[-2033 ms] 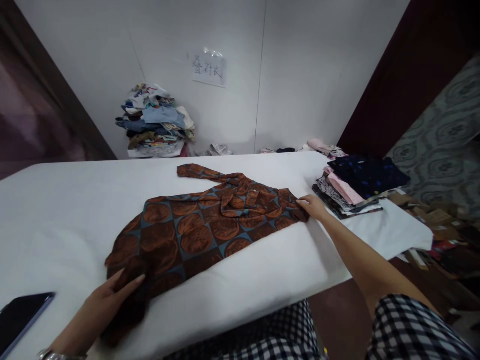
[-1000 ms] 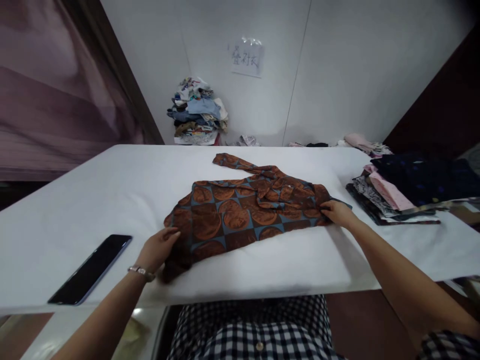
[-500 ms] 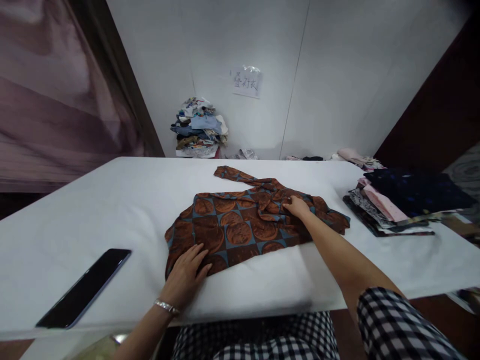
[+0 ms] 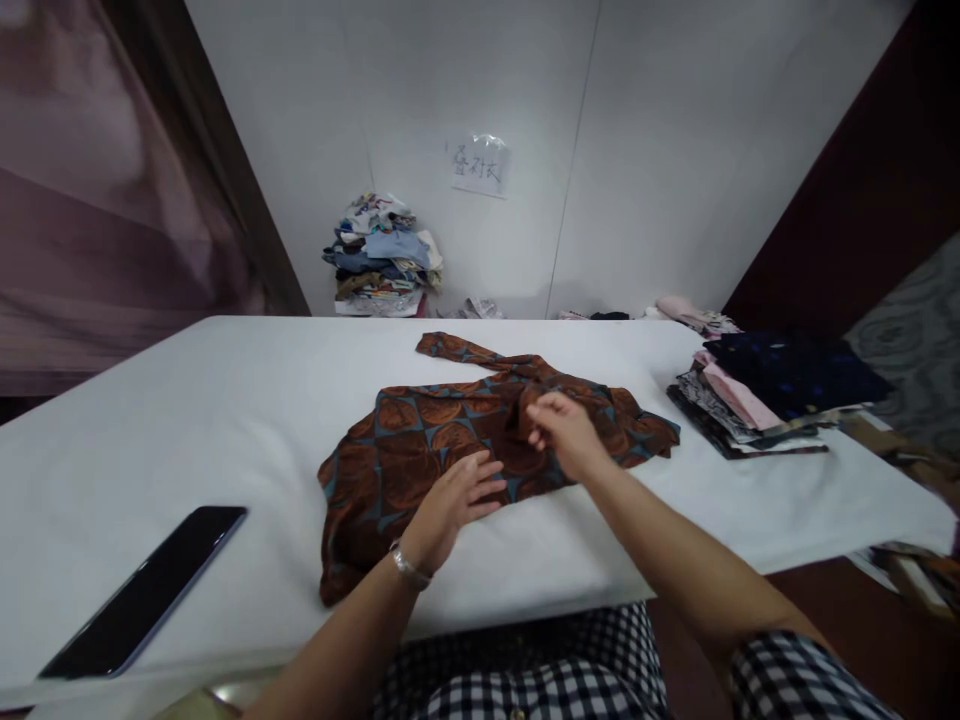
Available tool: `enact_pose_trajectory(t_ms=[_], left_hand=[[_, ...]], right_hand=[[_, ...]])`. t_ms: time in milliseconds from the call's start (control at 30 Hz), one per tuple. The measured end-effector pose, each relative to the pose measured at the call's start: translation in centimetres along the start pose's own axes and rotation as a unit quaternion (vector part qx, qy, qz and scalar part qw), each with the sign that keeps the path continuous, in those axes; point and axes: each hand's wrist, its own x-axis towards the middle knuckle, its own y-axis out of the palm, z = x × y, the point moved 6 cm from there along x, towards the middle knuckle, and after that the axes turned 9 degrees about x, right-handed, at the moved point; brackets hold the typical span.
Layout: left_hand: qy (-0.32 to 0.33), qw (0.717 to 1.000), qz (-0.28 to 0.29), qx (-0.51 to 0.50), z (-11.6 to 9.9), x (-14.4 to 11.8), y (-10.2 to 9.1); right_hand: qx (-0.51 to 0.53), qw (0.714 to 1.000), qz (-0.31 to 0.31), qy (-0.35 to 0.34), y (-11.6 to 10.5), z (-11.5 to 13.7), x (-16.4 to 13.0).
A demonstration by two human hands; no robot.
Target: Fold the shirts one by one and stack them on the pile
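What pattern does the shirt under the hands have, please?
Rust-brown circles on a blue and brown check, on the shirt; head view.

phone (image 4: 139,593) corner cut off — right hand (image 4: 564,435) blurred; wall note (image 4: 478,165) unreadable

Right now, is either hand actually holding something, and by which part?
The right hand seems to pinch a fold near the brown shirt's middle; the left hand lies flat on it, gripping nothing.

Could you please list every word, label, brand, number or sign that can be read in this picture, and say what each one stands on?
"叠衬衣": seemingly so, handwritten and a little blurred, on the paper sign taped to the white wall.
Phone on the table: screen dark, no text shows.
Brown patterned shirt under the left hand and right hand: no label in view.
Stack of clothes and far pile of clothes: prints only, nothing readable.
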Motion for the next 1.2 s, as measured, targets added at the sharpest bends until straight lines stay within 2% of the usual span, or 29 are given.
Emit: enact_pose_trajectory(t_ms=[67,133,167,233,300,333,400,467,567,633,667,767,833,900,967,1033,1133,1200], left_hand=[[-0.053,0.994,0.054,-0.084,0.6,0.5,2.2],[-0.079,0.989,0.066,-0.105,1.2,0.6,3.0],[-0.083,0.989,0.062,-0.101,1.5,0.5,3.1],[-0.084,0.991,0.052,-0.087,1.8,0.3,2.6],[-0.083,0.993,0.045,-0.072,1.7,0.1,1.9],[-0.083,0.993,0.042,-0.068,1.5,0.1,1.6],[-0.085,0.993,0.039,-0.071,0.7,0.2,1.2],[-0.082,0.993,0.037,-0.075,-0.7,0.5,1.3],[-0.056,0.995,0.033,-0.072,-3.8,1.5,1.7],[-0.035,0.996,0.029,-0.071,-6.4,2.1,1.6],[-0.025,0.997,0.025,-0.068,-7.8,2.3,1.3],[-0.013,0.999,0.017,-0.025,-10.7,2.4,-1.1],[-0.039,0.999,0.02,0.024,-10.8,2.0,-3.7],[-0.09,0.993,0.005,0.073,-9.1,1.2,-7.1],[-0.145,0.98,-0.032,0.129,-6.2,0.4,-10.7],[-0.184,0.959,-0.083,0.197,-3.2,-0.4,-13.8],[-0.166,0.925,-0.189,0.285,-0.7,-1.3,-16.6],[-0.112,0.888,-0.24,0.375,-0.5,-1.6,-16.7]], right_hand=[[0.004,0.993,0.109,0.047,3.3,-2.1,-4.8],[-0.037,0.979,0.197,0.028,4.8,-3.0,-8.9],[-0.054,0.975,0.213,0.019,4.4,-3.2,-10.2],[-0.081,0.978,0.191,0.0,1.8,-2.7,-11.0],[-0.126,0.985,0.112,-0.033,-2.7,-1.7,-9.4],[-0.173,0.98,0.067,-0.07,-5.3,-1.0,-8.2],[-0.32,0.936,-0.011,-0.148,-9.8,0.1,-5.4],[-0.455,0.874,-0.045,-0.165,-13.0,0.1,-2.6],[-0.582,0.798,-0.037,-0.155,-15.2,-0.4,1.0],[-0.617,0.772,-0.019,-0.149,-15.5,-0.3,2.5],[-0.622,0.769,-0.012,-0.149,-15.6,0.0,3.0],[-0.6,0.778,0.0,-0.186,-15.7,1.4,3.0],[-0.583,0.778,0.019,-0.232,-15.7,1.8,2.0],[-0.581,0.767,0.076,-0.262,-15.6,0.9,0.4],[-0.589,0.749,0.134,-0.273,-15.6,-0.9,-1.1],[-0.6,0.733,0.155,-0.28,-15.9,-2.4,-2.2],[-0.623,0.716,0.134,-0.286,-16.7,-3.4,-2.5],[-0.644,0.7,0.129,-0.28,-17.0,-3.6,-2.2]])
